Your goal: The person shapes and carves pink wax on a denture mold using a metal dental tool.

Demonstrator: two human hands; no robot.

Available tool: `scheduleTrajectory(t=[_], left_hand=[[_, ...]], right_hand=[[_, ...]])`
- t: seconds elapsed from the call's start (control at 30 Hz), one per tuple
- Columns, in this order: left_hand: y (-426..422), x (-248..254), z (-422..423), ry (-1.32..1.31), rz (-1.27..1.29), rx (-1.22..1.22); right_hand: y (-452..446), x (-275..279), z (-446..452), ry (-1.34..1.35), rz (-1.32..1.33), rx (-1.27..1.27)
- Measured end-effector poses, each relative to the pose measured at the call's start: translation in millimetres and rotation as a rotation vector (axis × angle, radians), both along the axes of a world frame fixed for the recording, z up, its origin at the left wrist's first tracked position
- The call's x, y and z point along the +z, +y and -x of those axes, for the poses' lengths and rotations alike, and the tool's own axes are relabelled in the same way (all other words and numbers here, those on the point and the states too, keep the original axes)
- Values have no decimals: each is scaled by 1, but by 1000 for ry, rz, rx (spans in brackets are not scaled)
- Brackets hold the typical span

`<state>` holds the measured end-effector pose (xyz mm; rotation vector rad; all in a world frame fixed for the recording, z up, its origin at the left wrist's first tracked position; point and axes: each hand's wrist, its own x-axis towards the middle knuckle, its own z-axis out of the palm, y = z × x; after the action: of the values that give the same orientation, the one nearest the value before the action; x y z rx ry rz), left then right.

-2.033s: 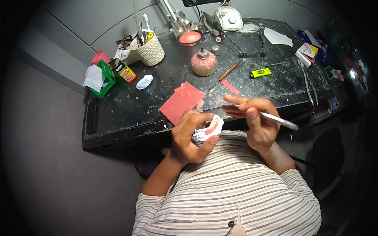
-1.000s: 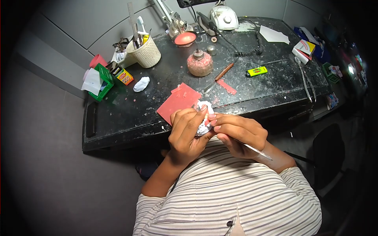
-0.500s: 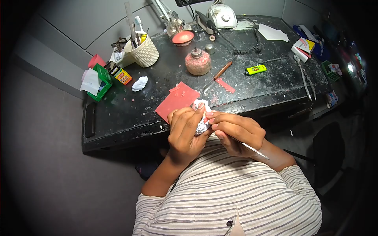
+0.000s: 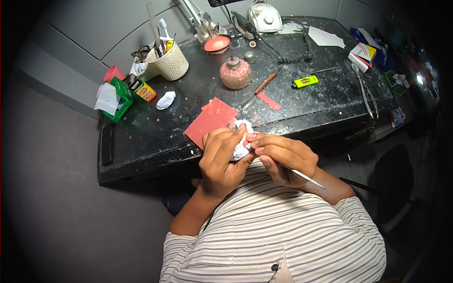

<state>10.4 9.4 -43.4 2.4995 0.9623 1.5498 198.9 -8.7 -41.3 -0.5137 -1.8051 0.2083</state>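
Left hand (image 4: 221, 158) clasps the white model (image 4: 240, 152); right hand (image 4: 289, 159) pinches a thin tool (image 4: 309, 179) at the model's four o'clock!

A black desk (image 4: 137, 139) is standing against grey panelled walls (image 4: 94, 33).
Dark seams are slanting across the panels at the upper left, and paler stretches are rising behind the desk along the top, where a black fixture (image 4: 219, 3) is showing at the frame's edge. The desktop, scuffed and specked with pale and pink marks, is filling the upper middle, its front edge running aslant from lower left to right. A plain grey floor (image 4: 56, 179) is spreading over the lower left. At the right, a dark chair (image 4: 392, 177) is standing in shadow. Light is falling brightest around the middle, while the corners are fading to black.
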Motion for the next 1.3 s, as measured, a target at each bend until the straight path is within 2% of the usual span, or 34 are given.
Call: scheduleTrajectory(t=[0.57, 0.93, 1.23, 1.3], left_hand=[[1, -5, 0, -36, 29, -23], [-3, -2, 2, -197, 280, -192], [-4, 1, 4, -293, 373, -334], [-6, 2, 6, -307, 408, -358]], right_hand=[[1, -1, -1, -22, -18, -18], [6, 3, -4, 27, 10, 30], [3, 9, -8, 36, 60, 60], [8, 13, -9, 22, 6, 69]])
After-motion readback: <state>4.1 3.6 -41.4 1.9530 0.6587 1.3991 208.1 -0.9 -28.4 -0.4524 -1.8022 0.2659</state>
